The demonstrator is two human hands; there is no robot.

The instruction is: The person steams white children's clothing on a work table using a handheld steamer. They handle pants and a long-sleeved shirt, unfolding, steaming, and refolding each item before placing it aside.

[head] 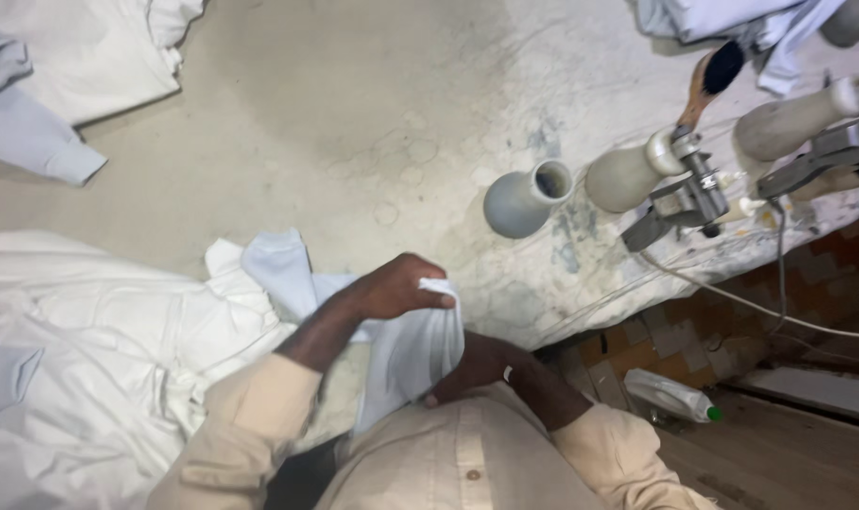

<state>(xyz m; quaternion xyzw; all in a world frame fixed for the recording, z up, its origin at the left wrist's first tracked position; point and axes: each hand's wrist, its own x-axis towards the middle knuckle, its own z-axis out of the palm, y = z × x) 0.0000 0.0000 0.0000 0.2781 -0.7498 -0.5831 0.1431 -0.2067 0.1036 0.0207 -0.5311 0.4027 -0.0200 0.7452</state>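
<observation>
Spreading across the stained counter [354, 123], a heap of white garments [99, 349] lies at the person's left, touching a pale blue cloth [406, 345] held near the counter's edge. The left hand [396, 288] pinches its top fold in clenched fingers; the right hand [472, 368] grips its lower part, with a grey cup [527, 198] beyond.

Two hands, the left hand [396, 288] and the right hand [472, 368], share one pale cloth [411, 345]. One grey vase [524, 198] lies on the tabletop [354, 123]. Two irons [680, 184] (the second iron [826, 142] partly cut off) rest at the edge. One brush [713, 80]. One plastic bottle [670, 395] on the floor [779, 453].
</observation>
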